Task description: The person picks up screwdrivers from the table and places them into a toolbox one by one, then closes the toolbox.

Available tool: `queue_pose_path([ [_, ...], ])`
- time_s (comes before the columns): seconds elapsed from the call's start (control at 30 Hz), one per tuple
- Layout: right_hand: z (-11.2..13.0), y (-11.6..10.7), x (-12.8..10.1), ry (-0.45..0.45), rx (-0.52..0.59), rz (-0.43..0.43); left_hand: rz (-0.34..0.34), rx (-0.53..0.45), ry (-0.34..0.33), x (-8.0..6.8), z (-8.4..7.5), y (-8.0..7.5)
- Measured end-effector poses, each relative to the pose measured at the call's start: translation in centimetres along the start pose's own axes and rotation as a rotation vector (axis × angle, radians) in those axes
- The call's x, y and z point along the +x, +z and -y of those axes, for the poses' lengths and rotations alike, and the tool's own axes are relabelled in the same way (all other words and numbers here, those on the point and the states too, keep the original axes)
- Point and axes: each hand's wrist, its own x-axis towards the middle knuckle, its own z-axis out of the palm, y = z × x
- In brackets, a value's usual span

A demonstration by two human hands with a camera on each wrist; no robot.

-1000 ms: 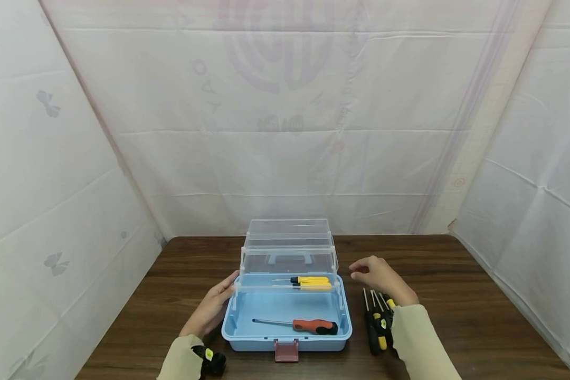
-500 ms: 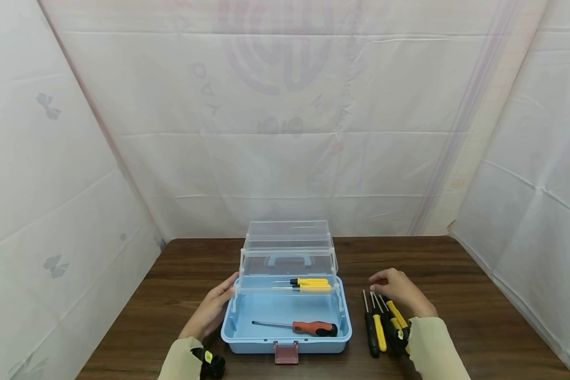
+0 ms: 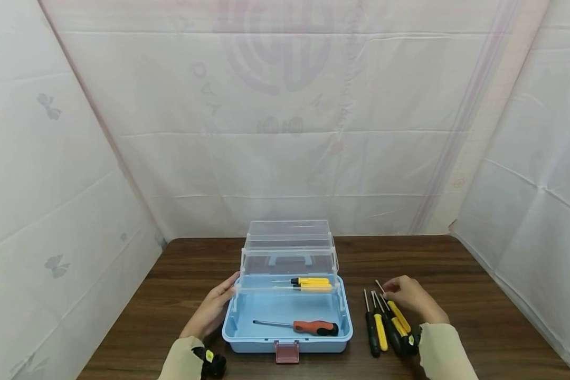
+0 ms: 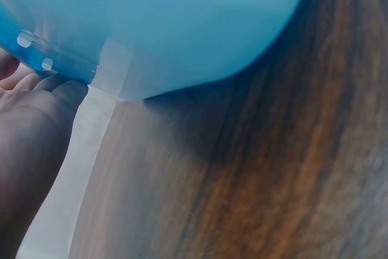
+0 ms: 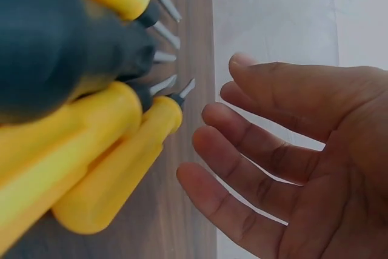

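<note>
A light blue toolbox (image 3: 252, 346) stands open on the table. My left hand (image 3: 212, 307) holds its left side, thumb at the rim and fingers along the outer wall. Inside lies a screwdriver with a red and black handle (image 3: 309, 328). Two small yellow-handled screwdrivers (image 3: 313, 281) show further back, behind the clear trays. Right of the box, several black and yellow screwdrivers (image 3: 380, 332) lie side by side. My right hand (image 3: 410, 297) is over the shaft end of the rightmost yellow-handled screwdriver (image 5: 121, 174). In the right wrist view its fingers are spread and hold nothing.
The toolbox's clear lid and trays (image 3: 290, 228) are raised at the back. The dark wooden table (image 3: 190, 264) reaches to pale cloth walls (image 3: 285, 174) at the back and sides. Black wrist cameras (image 3: 214, 365) sit on both wrists.
My right hand has moved right and toward me, from beside the toolbox to the screwdrivers, uncovering more of their handles. My left hand stays at the box.
</note>
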Motion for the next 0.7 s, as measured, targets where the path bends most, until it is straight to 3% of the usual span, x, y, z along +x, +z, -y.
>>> queue_pose_path([
  [0.2,-0.6,0.0,0.0,0.035,-0.024,0.012,-0.018,-0.007,-0.005,0.0,-0.1,0.1],
  [0.7,-1.5,0.5,-0.4,0.160,0.073,0.043,0.017,0.019,0.004,-0.1,-0.3,0.1],
])
